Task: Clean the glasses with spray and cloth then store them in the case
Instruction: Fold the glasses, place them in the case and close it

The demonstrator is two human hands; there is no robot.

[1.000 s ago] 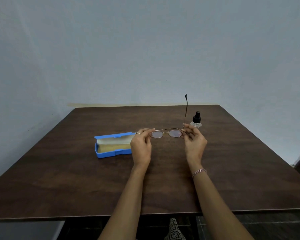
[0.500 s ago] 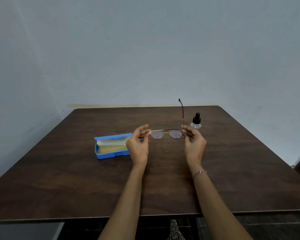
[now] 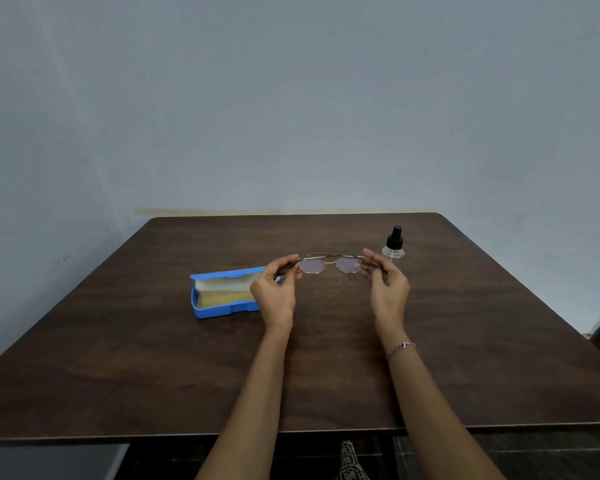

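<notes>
Glasses (image 3: 329, 265): thin gold-toned metal wire frame, two rounded lenses with a faint tint, held level in the air above the middle of the table (image 3: 153, 358). A slim metal arm runs straight across behind the top of the lenses.

Left hand (image 3: 274, 292): thumb and fingertips pinch the frame's left end. Right hand (image 3: 388, 289): same pinch at the right end, other fingers loosely curled. Hands apart, one frame-width between them. Right wrist carries a narrow pink beaded bracelet (image 3: 400, 348).

Case (image 3: 219, 308): hard blue plastic, long rectangular box, lid hinged open, lying on the table just left of the left hand, which covers its right end. Interior pale with a tan, soft-looking layer on the floor; lining or cloth, cannot tell.

Spray bottle (image 3: 394, 245): small, clear faceted body, black pump cap, upright on the table just behind the right hand.

Table: dark brown wood-grain surface, matte, rounded far corners.
</notes>
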